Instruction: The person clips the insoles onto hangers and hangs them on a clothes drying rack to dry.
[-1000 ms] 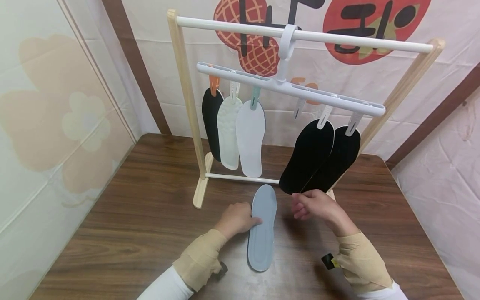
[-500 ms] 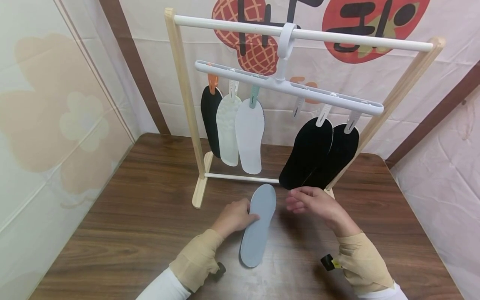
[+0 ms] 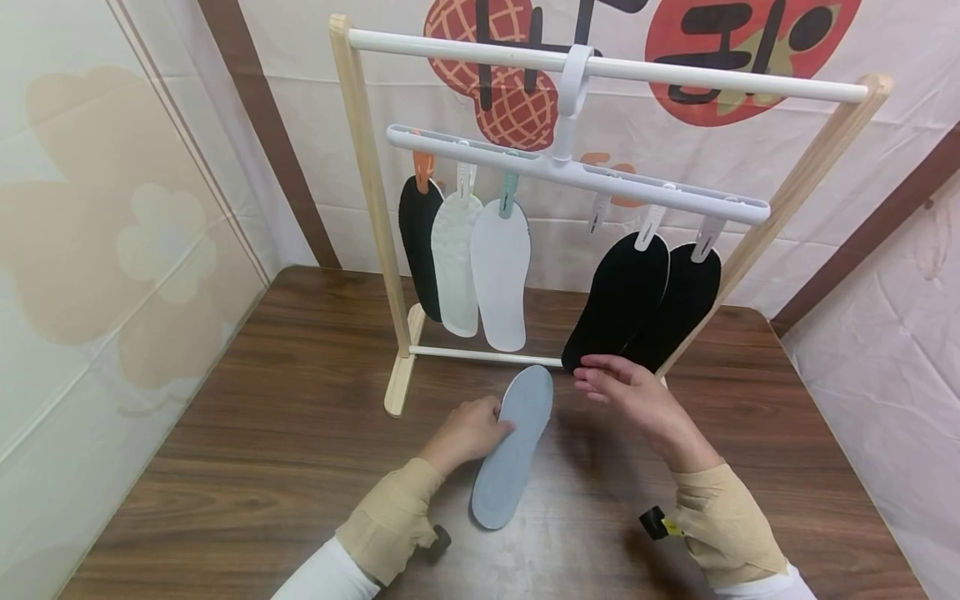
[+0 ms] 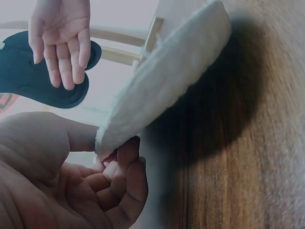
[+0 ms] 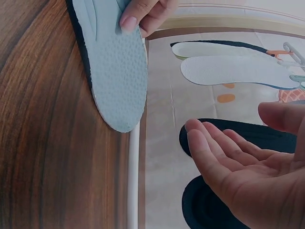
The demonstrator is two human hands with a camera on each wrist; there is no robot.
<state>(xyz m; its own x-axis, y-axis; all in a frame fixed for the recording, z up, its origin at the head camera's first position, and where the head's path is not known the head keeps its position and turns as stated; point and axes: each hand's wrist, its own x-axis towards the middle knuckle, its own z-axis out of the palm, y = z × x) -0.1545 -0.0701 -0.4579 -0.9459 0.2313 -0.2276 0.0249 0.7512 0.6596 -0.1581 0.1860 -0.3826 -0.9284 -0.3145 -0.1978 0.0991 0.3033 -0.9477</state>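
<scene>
My left hand (image 3: 467, 433) pinches the left edge of a grey-blue insole (image 3: 517, 450), thumb on top and fingers beneath. In the left wrist view the fluffy white underside of this insole (image 4: 167, 71) shows, tilted above the table with a dark shadow below it. My right hand (image 3: 637, 396) holds nothing. Its fingers stretch out, palm up in the right wrist view, by the lower ends of two hanging black insoles (image 3: 618, 292). Whether the fingertips touch the nearer one I cannot tell.
A wooden rack (image 3: 367, 183) bears a clip hanger (image 3: 577, 172). On its left side hang a black insole (image 3: 420, 242), a cream insole (image 3: 455, 267) and a white insole (image 3: 500, 275). A grey clip (image 3: 597, 214) right of centre hangs without an insole. The brown table (image 3: 262, 467) lies below.
The grey-blue insole has turned, its near end swinging left, and it now tilts. My right hand has risen slightly, and its curled fingers have straightened. The hanging insoles sway a little.
</scene>
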